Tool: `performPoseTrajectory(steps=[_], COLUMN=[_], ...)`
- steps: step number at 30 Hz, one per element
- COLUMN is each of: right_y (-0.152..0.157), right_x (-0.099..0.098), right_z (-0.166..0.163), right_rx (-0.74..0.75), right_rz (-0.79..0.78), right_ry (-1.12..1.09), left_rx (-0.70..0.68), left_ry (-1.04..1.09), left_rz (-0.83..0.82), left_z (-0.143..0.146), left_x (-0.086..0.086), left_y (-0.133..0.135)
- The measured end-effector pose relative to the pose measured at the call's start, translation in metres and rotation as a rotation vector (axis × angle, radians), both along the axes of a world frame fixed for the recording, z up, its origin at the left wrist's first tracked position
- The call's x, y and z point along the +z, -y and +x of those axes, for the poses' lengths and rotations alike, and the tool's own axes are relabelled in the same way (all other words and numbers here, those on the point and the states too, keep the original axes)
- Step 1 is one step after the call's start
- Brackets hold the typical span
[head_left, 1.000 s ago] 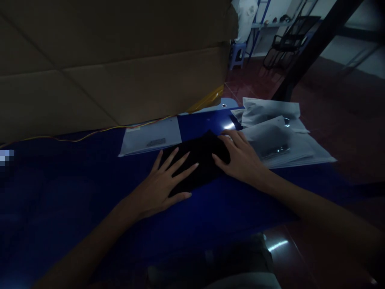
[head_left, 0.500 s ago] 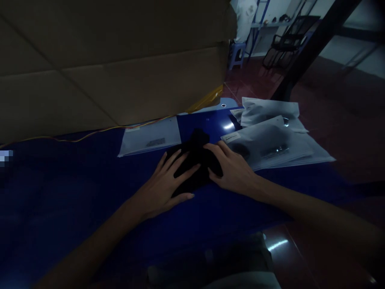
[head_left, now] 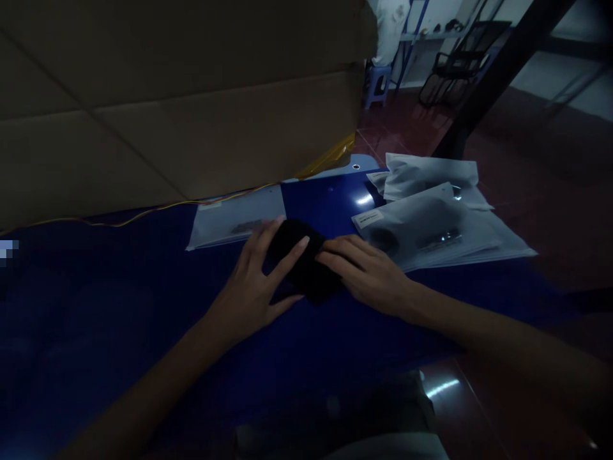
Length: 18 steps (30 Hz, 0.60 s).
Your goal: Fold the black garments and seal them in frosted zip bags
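A black cloth item [head_left: 313,281], folded into a compact bundle, lies on the blue table [head_left: 268,370]. It is too dark to tell what kind of garment or cloth it is. My left hand [head_left: 251,281] rests along its left side, fingers spread, with one finger stretched over the top and the thumb near the front edge. On the right side, my right hand [head_left: 366,271] has its bent fingers pressed together on the cloth; its thumb is hidden. Just behind my left hand lies a frosted plastic bag [head_left: 225,223] with a small label.
Several frosted bags [head_left: 421,220] with dark contents are piled at the right. A large cardboard box [head_left: 215,140] walls off the back, with a thin yellow-red wire [head_left: 129,222] along its base. Beyond are a blue stool [head_left: 377,86], a black chair [head_left: 460,61] and part of a person [head_left: 387,32].
The black cloth has gone from a wider, loose shape to a smaller folded bundle. My left hand has shifted to its left edge, and my right fingers have drawn closer together on it.
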State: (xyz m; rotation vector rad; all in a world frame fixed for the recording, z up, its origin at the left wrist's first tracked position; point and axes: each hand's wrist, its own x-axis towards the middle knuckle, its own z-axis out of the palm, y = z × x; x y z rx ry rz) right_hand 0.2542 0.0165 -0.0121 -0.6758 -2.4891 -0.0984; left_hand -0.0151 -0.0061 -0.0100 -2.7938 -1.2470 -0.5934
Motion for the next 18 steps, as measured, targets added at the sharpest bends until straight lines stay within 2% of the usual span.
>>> performPoseTrajectory(steps=[4,8,13,18], right_y=[0.006,0.010,0.007,0.002], right_x=[-0.004,-0.003,0.002,0.002], right_z=[-0.009,-0.013,-0.011,-0.008], right_rx=[0.193,0.288,0.204,-0.098], right_rz=[0.001,-0.055,-0.007,0.078], right_ry=[0.051,0.134,0.105,0.015], left_rx=[0.003,-0.034,-0.037,-0.075], left_ry=[-0.187,-0.266,-0.214,-0.192], left_rz=[0.043,-0.066,-0.128,-0.123], left_z=[-0.002,-0.003,-0.003,0.000], left_x=[-0.002,-0.006,-0.003,0.000], left_y=[-0.004,-0.004,-0.001,0.000])
